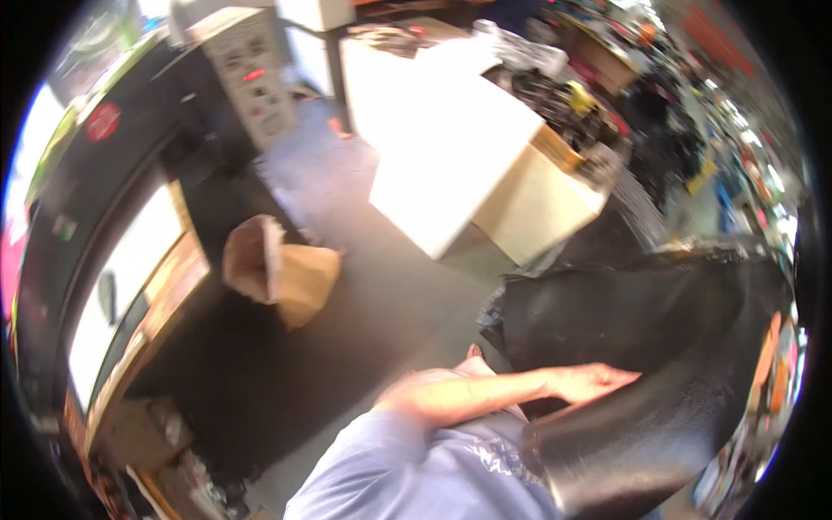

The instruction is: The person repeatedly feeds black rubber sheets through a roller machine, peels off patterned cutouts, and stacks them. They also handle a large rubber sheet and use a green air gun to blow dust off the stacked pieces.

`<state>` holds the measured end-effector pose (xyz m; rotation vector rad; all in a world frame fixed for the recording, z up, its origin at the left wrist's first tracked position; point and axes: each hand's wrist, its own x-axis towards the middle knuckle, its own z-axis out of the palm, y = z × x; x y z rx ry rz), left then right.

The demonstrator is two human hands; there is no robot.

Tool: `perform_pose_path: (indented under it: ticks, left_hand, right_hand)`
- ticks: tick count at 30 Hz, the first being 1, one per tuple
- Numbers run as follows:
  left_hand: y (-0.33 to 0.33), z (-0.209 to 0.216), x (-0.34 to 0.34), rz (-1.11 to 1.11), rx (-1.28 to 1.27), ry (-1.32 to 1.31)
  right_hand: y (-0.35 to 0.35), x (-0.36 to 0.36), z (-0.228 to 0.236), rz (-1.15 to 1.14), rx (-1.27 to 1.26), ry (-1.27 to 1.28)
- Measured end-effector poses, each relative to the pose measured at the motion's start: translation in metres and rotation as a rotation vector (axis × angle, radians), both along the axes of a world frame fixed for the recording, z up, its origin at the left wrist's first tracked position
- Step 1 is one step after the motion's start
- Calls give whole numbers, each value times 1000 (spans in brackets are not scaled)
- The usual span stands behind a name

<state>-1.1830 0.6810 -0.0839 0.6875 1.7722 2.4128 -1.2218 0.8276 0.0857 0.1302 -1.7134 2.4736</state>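
Note:
A large, glossy black plastic bag (641, 316) spreads in front of me on the right, its near part (646, 442) curving up close to my body. Across my front reaches my left arm, and my left hand (598, 380) has its fingers pressed together on the edge of the black plastic. At the far right side of the bag a narrow strip of skin shows, which looks like part of my right hand or forearm (766, 360). Its fingers are hidden behind the plastic, so their hold does not show.
An open brown paper bag (308, 279) lies on the dark floor left of centre. Beyond it stands a bright white box (451, 147) with cartons. A panel with buttons and a red display (251, 82) is at back left. Cluttered goods (693, 156) line the right.

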Motion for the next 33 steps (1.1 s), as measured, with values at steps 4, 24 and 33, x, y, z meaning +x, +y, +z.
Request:
perform_pose_path:
  ticks: [4, 24, 33]
  left_hand:
    - [-42, -30, 69, -279, 179, -92]
    - [-178, -82, 176, 748, -133, -377]
    - [-213, -88, 319, 987, -189, -691]
  right_hand:
    - [-73, -23, -14, 89, -92, -84]
    - [-344, -24, -101, 148, -31, -128]
    - [-386, 91, -110, 366, -345, -273]
